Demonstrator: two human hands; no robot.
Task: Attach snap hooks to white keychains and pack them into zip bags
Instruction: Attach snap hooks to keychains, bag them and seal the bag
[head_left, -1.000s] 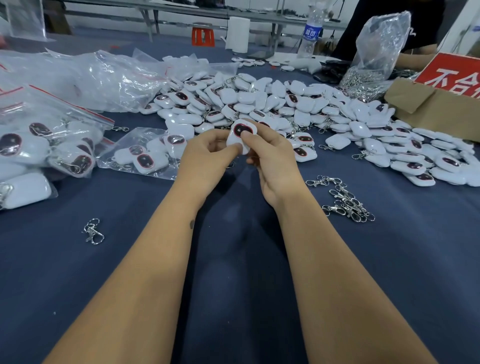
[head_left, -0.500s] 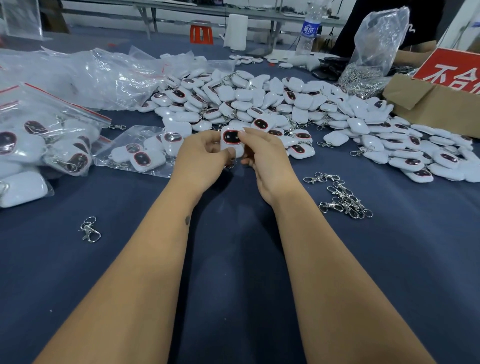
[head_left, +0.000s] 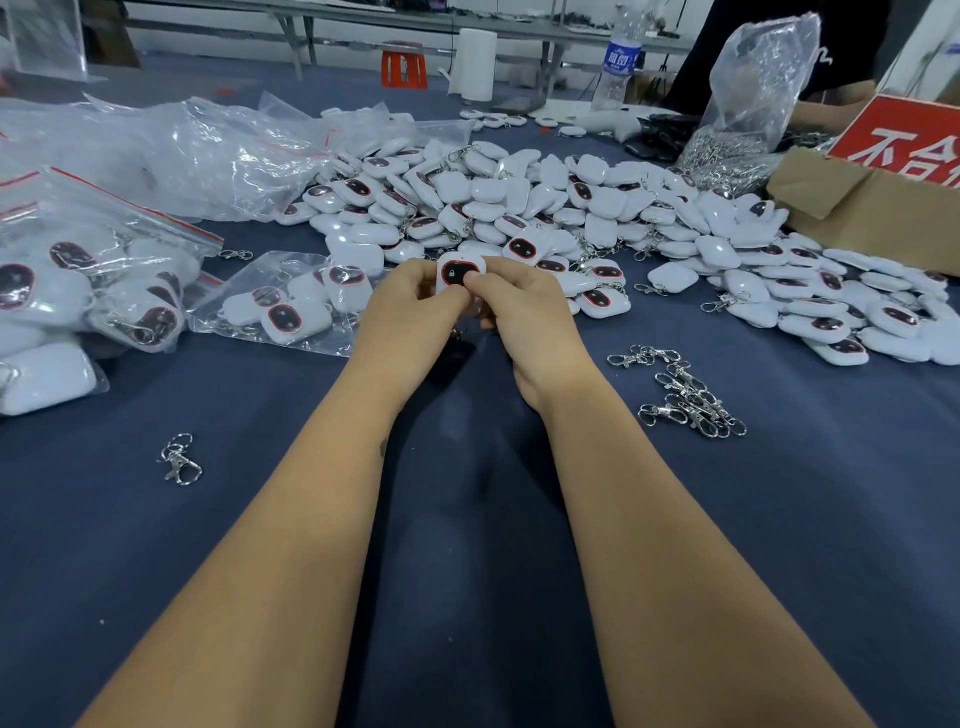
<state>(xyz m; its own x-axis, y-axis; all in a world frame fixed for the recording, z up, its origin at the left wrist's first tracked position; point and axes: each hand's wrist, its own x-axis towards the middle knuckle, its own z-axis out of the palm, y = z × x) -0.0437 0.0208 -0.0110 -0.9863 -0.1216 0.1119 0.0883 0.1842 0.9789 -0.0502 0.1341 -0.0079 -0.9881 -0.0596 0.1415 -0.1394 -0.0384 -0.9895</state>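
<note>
White keychain (head_left: 460, 275), red-rimmed black oval face, pinched by both hands.

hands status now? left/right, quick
Left hand: closed, gripping the white keychain.
Right hand: closed, pinching the same keychain, thumb on its face.

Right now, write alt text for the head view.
Both hands, left hand and right hand, hold one white keychain over a blue table. Loose snap hooks lie right, filled zip bags left, a keychain pile beyond.
</note>
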